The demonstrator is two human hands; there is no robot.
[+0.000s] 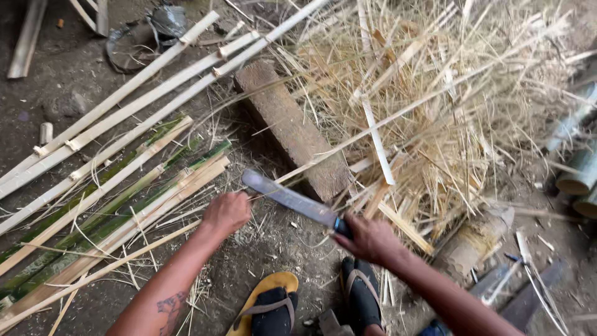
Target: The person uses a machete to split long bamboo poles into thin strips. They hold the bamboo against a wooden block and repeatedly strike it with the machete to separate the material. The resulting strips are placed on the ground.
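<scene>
- Your right hand (371, 238) is fisted on the machete (292, 200), whose grey, worn blade points to 10 o'clock.
- Your left hand (226, 213) pinches a thin bamboo sliver (348, 144); its far end is lost in the shavings pile (435, 112).

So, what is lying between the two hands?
In the head view, the knife blade spans the gap, running from the right hand up toward the left hand. Beneath it is dirt ground with loose straw bits.
</scene>
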